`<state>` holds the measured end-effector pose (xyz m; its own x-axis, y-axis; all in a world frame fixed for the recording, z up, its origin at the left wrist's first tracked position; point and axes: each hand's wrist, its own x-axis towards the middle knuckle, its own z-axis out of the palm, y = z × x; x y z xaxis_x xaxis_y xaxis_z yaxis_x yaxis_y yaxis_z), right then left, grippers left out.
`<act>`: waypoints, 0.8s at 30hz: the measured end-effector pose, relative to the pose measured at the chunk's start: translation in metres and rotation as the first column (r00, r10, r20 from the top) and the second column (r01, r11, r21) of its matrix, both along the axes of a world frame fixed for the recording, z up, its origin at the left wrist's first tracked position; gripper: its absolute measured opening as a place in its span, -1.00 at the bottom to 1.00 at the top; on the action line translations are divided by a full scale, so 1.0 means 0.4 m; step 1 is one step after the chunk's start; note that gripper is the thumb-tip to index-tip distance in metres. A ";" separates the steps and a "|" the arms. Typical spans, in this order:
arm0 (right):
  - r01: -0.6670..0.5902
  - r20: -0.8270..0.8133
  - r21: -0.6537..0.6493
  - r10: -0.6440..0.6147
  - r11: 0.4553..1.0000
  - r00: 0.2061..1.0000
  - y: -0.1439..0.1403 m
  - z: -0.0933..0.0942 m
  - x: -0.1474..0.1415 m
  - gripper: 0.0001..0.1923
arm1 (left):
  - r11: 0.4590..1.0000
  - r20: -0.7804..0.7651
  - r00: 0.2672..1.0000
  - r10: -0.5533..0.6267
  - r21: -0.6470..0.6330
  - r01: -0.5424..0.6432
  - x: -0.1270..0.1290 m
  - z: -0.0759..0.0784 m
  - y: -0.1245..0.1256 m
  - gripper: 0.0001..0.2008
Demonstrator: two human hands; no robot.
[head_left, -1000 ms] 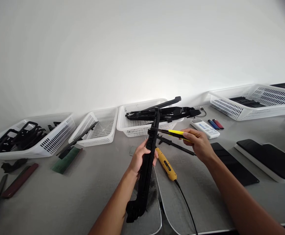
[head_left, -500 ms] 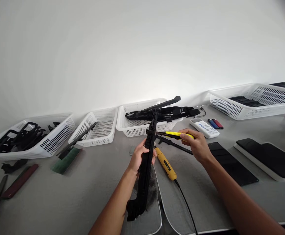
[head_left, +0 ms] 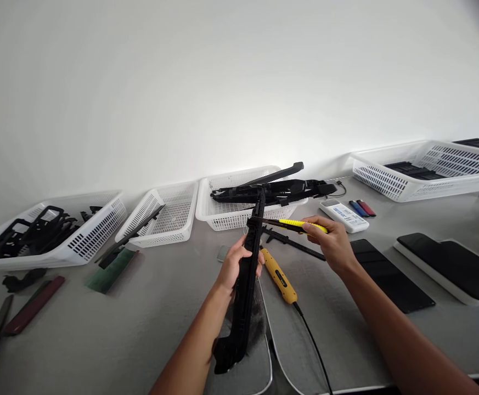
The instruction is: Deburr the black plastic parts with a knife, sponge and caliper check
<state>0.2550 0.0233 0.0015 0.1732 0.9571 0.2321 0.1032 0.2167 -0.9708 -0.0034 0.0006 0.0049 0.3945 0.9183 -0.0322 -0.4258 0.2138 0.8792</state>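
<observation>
The strip (head_left: 245,280), long and black, is held above the middle of the worktop (head_left: 140,334). Its long axis runs near to far, leaning slightly right at the far end; the bent near end points left, and the far end stands in front of the middle basket (head_left: 233,222). The left hand's (head_left: 233,263) grip is clamped round the strip's middle. The right hand's (head_left: 333,244) grip is closed on the yellow-and-black knife (head_left: 303,226), which points left, its tip at the strip's far half; whether it touches cannot be told.

Four white baskets stand along the far side. The left basket (head_left: 103,230) holds a heap of black frames, too tangled to count. The small basket (head_left: 169,238) beside it has one dark bar (head_left: 134,233) slanting out over its left side. The middle basket is piled with black parts, several jutting out right. The right basket (head_left: 432,191) contains flat black pieces.

One yellow corded tool (head_left: 279,274) lies just right of the strip. Farther right lie two small sticks, one blue (head_left: 358,208), one red (head_left: 366,208)
</observation>
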 end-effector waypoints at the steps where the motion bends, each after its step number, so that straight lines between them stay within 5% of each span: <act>1: 0.007 -0.003 0.006 -0.007 1.000 1.000 -0.001 -0.002 0.000 -0.66 | 1.000 0.000 1.000 -0.002 -0.002 0.002 0.000 0.000 0.000 -0.58; 6: -0.061 0.005 0.005 0.061 0.998 0.998 -0.003 -0.008 -0.002 -0.66 | 1.000 0.008 1.000 -0.025 -0.007 0.025 0.001 -0.002 -0.001 -0.55; 11: 0.011 -0.046 0.017 -0.011 1.000 0.999 -0.001 0.005 -0.003 -0.64 | 0.999 0.015 0.999 -0.047 -0.013 0.047 0.003 -0.008 -0.002 -0.42; 16: -0.084 -0.050 -0.017 0.083 0.996 0.995 -0.003 0.011 -0.004 -0.65 | 0.999 0.016 0.999 -0.048 -0.011 0.048 0.001 -0.010 0.000 -0.44; 24: 0.021 0.017 -0.002 -0.021 1.000 1.000 -0.005 0.009 -0.004 -0.66 | 1.000 0.001 1.000 0.001 0.001 -0.001 0.000 0.001 0.000 -0.56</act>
<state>0.2533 0.0214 0.0053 0.1891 0.9538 0.2334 0.1238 0.2127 -0.9692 -0.0035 0.0006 0.0054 0.3934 0.9189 -0.0304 -0.4274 0.2121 0.8788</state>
